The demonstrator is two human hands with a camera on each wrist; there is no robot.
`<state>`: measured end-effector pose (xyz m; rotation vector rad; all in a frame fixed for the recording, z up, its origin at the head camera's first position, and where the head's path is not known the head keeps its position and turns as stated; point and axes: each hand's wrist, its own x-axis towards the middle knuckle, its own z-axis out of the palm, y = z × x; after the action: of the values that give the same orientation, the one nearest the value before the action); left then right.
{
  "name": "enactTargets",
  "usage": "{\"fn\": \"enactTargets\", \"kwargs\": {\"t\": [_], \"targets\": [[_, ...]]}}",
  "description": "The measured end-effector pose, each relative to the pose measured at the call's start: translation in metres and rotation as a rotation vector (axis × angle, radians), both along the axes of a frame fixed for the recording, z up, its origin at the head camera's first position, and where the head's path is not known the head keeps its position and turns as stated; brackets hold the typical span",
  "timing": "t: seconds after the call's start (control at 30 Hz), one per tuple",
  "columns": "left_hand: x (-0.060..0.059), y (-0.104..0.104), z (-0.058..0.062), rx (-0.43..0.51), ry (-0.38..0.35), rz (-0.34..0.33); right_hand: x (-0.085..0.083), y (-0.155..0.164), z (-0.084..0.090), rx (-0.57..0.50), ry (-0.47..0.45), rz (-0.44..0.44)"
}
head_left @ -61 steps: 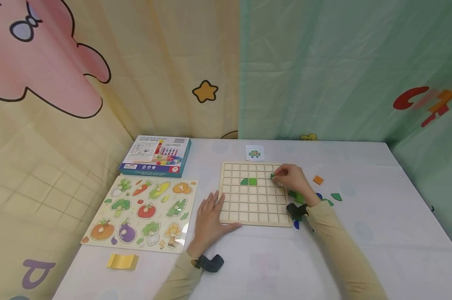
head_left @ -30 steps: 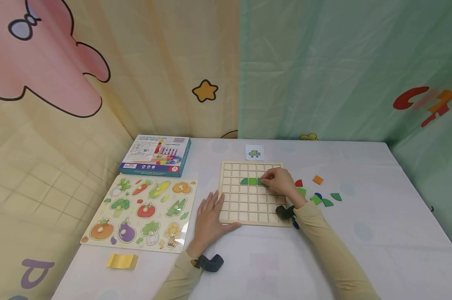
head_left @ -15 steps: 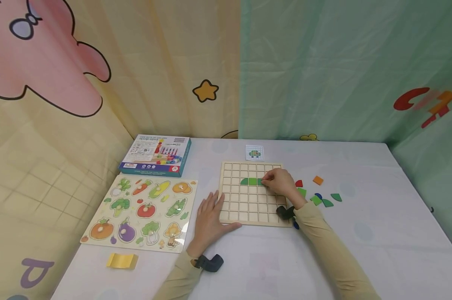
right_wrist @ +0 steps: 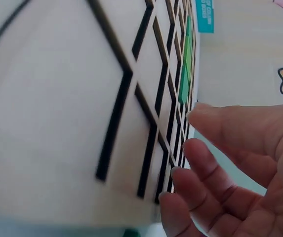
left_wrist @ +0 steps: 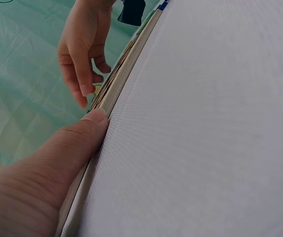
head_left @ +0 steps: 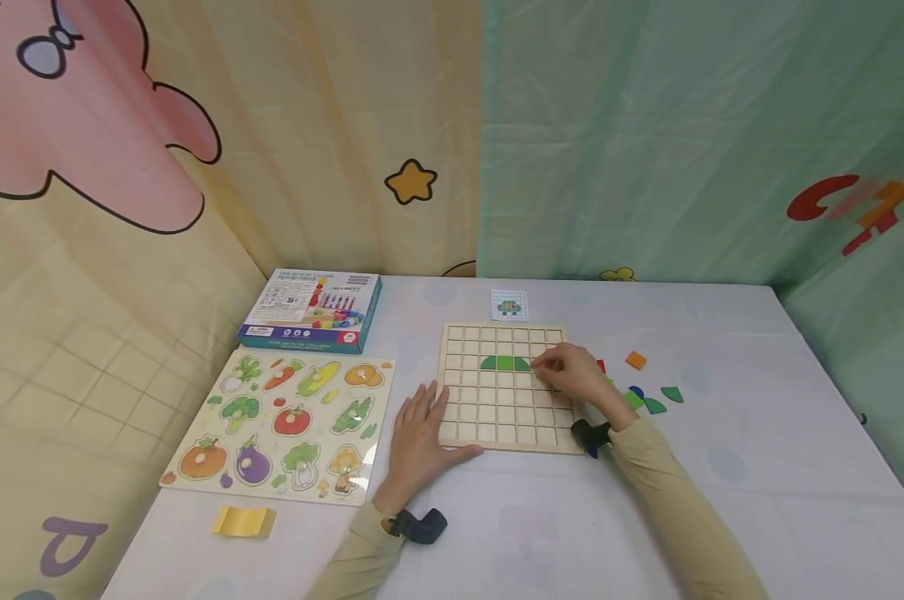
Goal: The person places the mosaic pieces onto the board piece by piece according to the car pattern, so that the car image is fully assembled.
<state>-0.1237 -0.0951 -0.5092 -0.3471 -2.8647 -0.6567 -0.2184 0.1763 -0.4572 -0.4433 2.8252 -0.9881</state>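
A wooden grid board [head_left: 496, 417] lies on the table. In one of its rows sit a dark green quarter-round tile [head_left: 489, 363], a light green square tile [head_left: 505, 363] and another dark green quarter-round tile [head_left: 522, 364], side by side. My right hand [head_left: 575, 371] is just right of that last tile, its fingers loosely bent; the right wrist view shows nothing between thumb and fingertips [right_wrist: 199, 148]. My left hand [head_left: 422, 442] rests at the board's lower left corner with fingers spread, the thumb [left_wrist: 84, 133] lying along the near edge.
Right of the board lie an orange square tile [head_left: 636, 360] and several green, blue and red tiles, some partly behind the right hand. A picture card [head_left: 509, 306] lies beyond the board. Leftward are a vegetable puzzle [head_left: 272, 429], a box [head_left: 309, 312] and a yellow block [head_left: 245, 522].
My right hand brought the dark green quarter-round tile leftward onto the board beside the green square, then let go and drew back slightly right. The left hand stayed in place.
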Motion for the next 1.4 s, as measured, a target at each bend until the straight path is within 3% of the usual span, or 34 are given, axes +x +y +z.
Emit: {"fn": "enactTargets", "kwargs": {"t": [0.4, 0.57, 0.93, 1.0, 1.23, 1.4], "targets": [[0.000, -0.001, 0.000, 0.001, 0.001, -0.008, 0.022, 0.054, 0.008, -0.076, 0.161, -0.135], [0.000, -0.001, 0.000, 0.001, 0.024, -0.013, 0.029, 0.073, 0.005, -0.059, 0.127, -0.223], [0.000, -0.001, 0.000, -0.007, -0.023, -0.005, 0.033, 0.119, -0.023, 0.001, 0.157, -0.273], [0.000, 0.000, 0.000, -0.007, -0.018, -0.007, 0.037, 0.128, -0.020, -0.017, 0.127, -0.281], [0.001, 0.000, 0.002, -0.007, -0.013, -0.012, 0.054, 0.149, -0.004, 0.081, 0.078, -0.382], [0.000, -0.001, 0.002, -0.007, -0.025, -0.008, 0.062, 0.157, 0.001, 0.088, -0.005, -0.346]]}}
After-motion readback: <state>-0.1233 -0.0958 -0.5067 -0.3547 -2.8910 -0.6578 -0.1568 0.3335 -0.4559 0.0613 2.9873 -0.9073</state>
